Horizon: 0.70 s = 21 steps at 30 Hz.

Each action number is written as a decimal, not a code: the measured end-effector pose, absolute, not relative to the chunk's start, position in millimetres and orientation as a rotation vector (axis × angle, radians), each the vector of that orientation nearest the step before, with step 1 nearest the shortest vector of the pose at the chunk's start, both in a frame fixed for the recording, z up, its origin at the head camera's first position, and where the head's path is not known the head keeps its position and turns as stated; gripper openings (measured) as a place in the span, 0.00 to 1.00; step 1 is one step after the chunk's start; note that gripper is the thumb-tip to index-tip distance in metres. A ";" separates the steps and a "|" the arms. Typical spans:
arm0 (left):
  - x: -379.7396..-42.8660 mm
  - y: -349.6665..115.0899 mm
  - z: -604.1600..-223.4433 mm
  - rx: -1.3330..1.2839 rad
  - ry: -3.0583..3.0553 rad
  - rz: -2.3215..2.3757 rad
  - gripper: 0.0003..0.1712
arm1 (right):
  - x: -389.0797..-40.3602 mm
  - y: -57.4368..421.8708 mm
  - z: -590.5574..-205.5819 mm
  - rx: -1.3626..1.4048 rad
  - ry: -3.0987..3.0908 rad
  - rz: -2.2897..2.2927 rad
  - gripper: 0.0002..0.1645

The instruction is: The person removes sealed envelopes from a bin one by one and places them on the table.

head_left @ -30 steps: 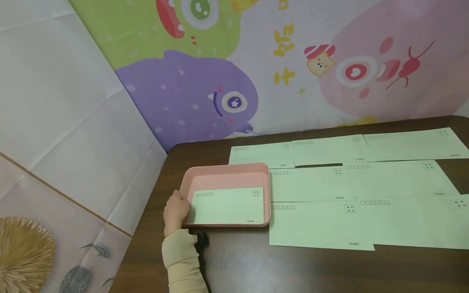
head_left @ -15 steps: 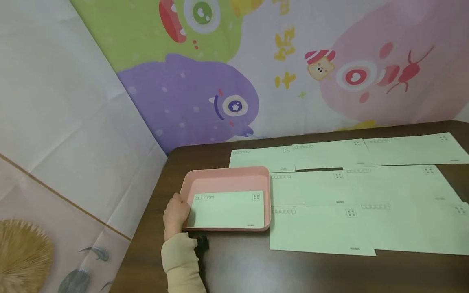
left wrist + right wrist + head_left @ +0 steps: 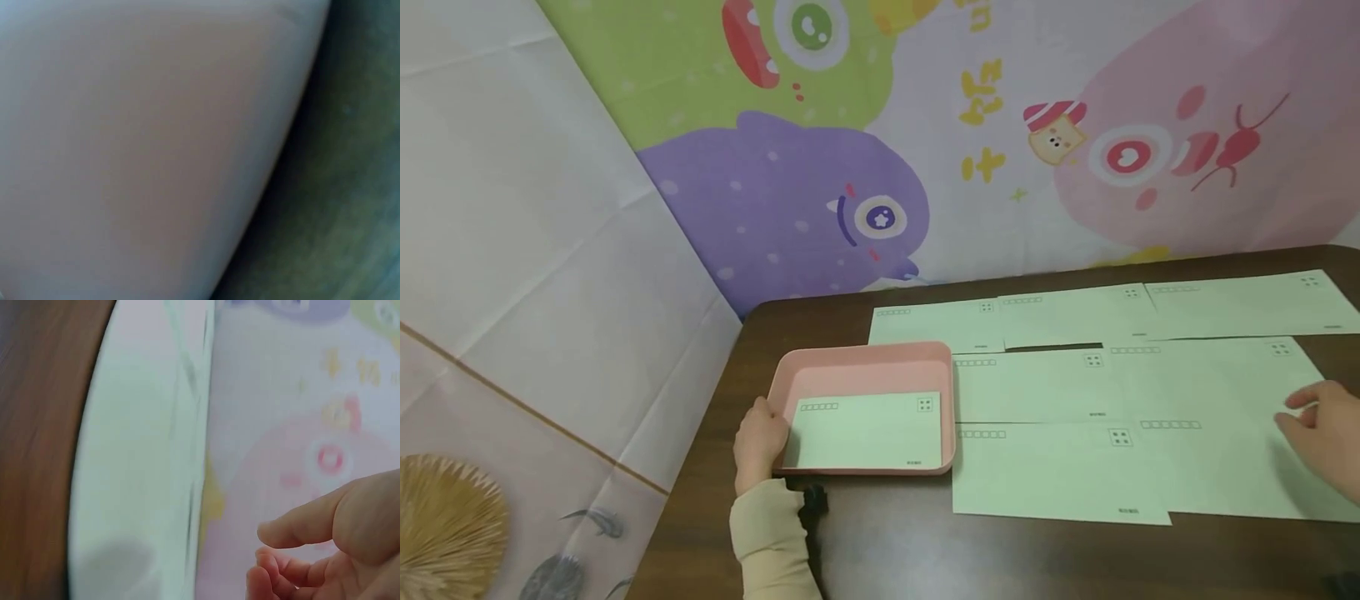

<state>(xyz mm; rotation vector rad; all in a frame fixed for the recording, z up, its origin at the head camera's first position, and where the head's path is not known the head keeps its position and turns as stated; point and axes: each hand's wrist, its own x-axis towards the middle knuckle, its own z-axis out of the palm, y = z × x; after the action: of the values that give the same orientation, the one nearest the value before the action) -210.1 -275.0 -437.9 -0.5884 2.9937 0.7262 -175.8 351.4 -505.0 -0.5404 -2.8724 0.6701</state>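
Observation:
My left hand (image 3: 762, 437) grips the left rim of a shallow pink tray (image 3: 857, 358), its fingers curled at the edge. Inside the tray lies a pale green envelope (image 3: 867, 432) with a row of small boxes and a stamp square. Over the right-hand envelopes (image 3: 1225, 475) hangs my right hand (image 3: 1326, 433), holding nothing, its fingers loosely bent and the thumb near them. In the right wrist view the same right hand (image 3: 337, 544) is apart from the paper. A blurred close surface fills most of the left wrist view, and no left fingers show there.
Several more envelopes (image 3: 1030, 392) lie in rows right of the tray, some overlapping. One envelope (image 3: 925, 323) lies behind the tray. The dark wooden table (image 3: 880, 533) meets a cartoon-printed cloth (image 3: 820, 192) at the back and a pale patterned surface (image 3: 550, 250) on the left.
My right hand has come into the head view from the right, over the envelopes. The left hand stays at the tray's rim. The head view has shifted slightly.

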 end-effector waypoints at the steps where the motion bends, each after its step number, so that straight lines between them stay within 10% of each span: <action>1: -210.3 -274.8 -437.5 -0.587 2.995 0.732 0.22 | -179.7 346.0 -503.3 -0.447 -2.911 0.662 0.22; 12: -213.9 -272.5 -435.6 -0.594 2.999 0.735 0.21 | -169.0 217.6 -407.9 0.182 -2.946 0.788 0.18; 21: -210.0 -275.7 -439.1 -0.587 3.004 0.714 0.21 | -175.9 136.9 -401.6 0.434 -2.873 0.673 0.10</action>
<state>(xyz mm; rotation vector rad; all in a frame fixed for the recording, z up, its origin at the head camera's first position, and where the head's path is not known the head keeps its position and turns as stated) -210.0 -275.7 -439.1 -0.5868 3.0040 0.7145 -175.9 136.9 -401.6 0.4340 -2.8727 0.6734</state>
